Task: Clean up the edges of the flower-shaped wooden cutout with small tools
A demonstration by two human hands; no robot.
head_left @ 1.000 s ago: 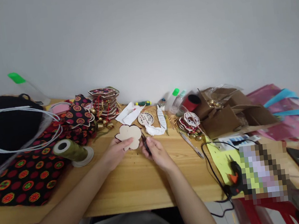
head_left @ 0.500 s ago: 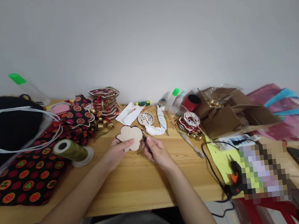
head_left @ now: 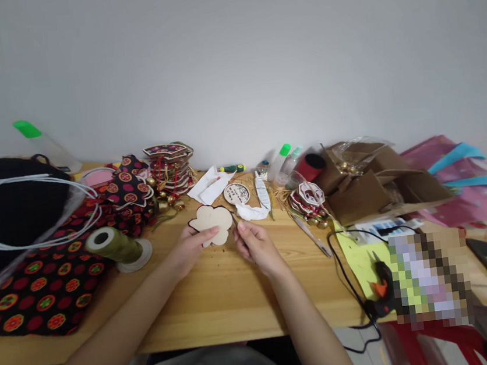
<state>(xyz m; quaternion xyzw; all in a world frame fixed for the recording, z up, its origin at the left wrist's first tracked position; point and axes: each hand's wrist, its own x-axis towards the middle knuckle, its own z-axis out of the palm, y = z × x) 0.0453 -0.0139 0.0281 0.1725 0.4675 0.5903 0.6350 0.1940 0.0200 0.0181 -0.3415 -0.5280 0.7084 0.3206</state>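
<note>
My left hand (head_left: pixel 191 247) pinches a flower-shaped wooden piece (head_left: pixel 210 220) by its left side, thumb flat on the pale face. Dark fabric shows along the upper and left edge of this piece. At its right edge my right hand (head_left: pixel 254 244) is closed around what look like small dark scissors (head_left: pixel 235 221); the fingers hide most of them. Tiny dark scraps lie on the table just below the piece. Behind it are a round printed wooden disc (head_left: pixel 236 194) and crumpled white paper (head_left: pixel 252 211).
To the left are a green thread spool (head_left: pixel 121 249), patterned fabric (head_left: pixel 40 293) and a stack of hanging ornaments (head_left: pixel 171 167). On the right stand a cardboard box (head_left: pixel 359 193), another ornament bundle (head_left: pixel 309 201), a pen (head_left: pixel 313 236), and a black-corded tool (head_left: pixel 383 284) on yellow paper.
My right hand has shifted slightly, and less of the dark scissors shows between the fingers. The wooden flower piece stays almost in place in my left hand.
</note>
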